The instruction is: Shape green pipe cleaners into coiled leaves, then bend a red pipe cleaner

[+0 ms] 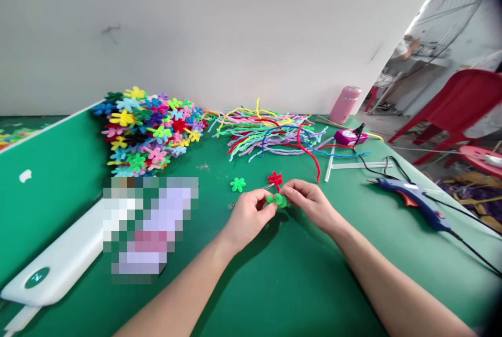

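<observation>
Bright green colours the held fuzzy piece (pixel 280 200) and the loose flower (pixel 237 185) to its left; the small bloom (pixel 275 178) just beyond is red. The flower heap (pixel 152 130) at far left mixes yellow, pink, purple, black, red, green and blues. The far stems (pixel 270 130) run red, lilac, mint, yellow and blue. The tabletop (pixel 251 295) is green, the far panel (pixel 235 39) whitish, the glue gun (pixel 425 209) at right navy with an orange-red trigger (pixel 408 199).

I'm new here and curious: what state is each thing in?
Green fuzzy piece: curled, held
Left hand: pinching it
Right hand: fingers beside it, grip unclear
Green flower: lying, petals spread
Red flower: petals spread
Colourful flowers: heaped together
Fuzzy sticks: loosely heaped
Glue gun: lying sideways, heat unclear
Pink bottle: upright, closed
White device: display lit
</observation>
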The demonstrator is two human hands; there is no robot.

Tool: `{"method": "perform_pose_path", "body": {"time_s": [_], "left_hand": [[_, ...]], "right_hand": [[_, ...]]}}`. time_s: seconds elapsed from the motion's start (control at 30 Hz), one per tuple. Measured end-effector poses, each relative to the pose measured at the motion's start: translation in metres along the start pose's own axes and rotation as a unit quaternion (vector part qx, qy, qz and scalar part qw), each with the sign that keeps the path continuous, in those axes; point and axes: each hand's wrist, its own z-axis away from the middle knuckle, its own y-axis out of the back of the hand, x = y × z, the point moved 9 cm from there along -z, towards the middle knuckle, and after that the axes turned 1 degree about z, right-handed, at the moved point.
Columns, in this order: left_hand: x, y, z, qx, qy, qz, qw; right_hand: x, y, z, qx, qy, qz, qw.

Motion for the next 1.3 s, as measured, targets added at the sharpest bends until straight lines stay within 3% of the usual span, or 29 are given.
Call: {"method": "perform_pose_path", "body": {"time_s": [0.17, 0.4, 0.6, 0.7, 0.8, 1.3], "left_hand": [[-0.016, -0.003, 0.001, -0.004, 0.082, 0.149, 0.986], [-0.021, -0.008, 0.003, -0.034, 0.117, 0.240, 0.963], [-0.014, -0.007, 0.003, -0.044, 0.102, 0.209, 0.972], [-0.011, -0.006, 0.002, -0.038, 0.094, 0.154, 0.983], [-0.011, -0.008, 0.002, -0.042, 0.088, 0.168, 0.981], [-0.016, -0.017, 0.003, -0.023, 0.140, 0.394, 0.908]], "right_hand": [[-0.009, 0.003, 0.003, 0.012, 0.014, -0.014, 1.000], [-0.023, -0.004, 0.006, -0.010, 0.087, 0.085, 0.993], [-0.034, -0.007, 0.009, -0.025, 0.136, 0.139, 0.981], [-0.036, -0.009, 0.010, -0.031, 0.140, 0.159, 0.977], [-0.037, -0.008, 0.010, -0.026, 0.137, 0.164, 0.977], [-0.030, -0.006, 0.008, -0.008, 0.122, 0.122, 0.985]]}}
